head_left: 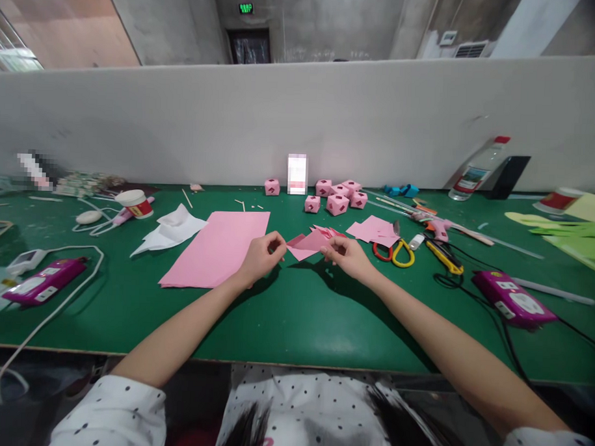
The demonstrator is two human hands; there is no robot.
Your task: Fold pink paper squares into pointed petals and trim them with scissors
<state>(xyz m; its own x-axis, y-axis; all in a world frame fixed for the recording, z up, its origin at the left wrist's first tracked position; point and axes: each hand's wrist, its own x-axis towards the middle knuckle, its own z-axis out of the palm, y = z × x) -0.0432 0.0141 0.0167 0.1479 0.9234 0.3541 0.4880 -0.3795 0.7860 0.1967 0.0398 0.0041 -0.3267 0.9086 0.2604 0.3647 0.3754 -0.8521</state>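
Polka-dot sleeves cut off at bottom edge. Both hands pinch 1 folded pink paper piece (307, 244) over green felt table (294, 320): left hand (262, 255) & right hand (348, 256) grip closed on its corners. Flat pink sheet (218, 247) just left; folds hard to make out.

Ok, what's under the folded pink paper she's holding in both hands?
Under the folded pink paper, held by the left hand and right hand, only the green table mat and a shadow show. Anything directly beneath the paper is covered.
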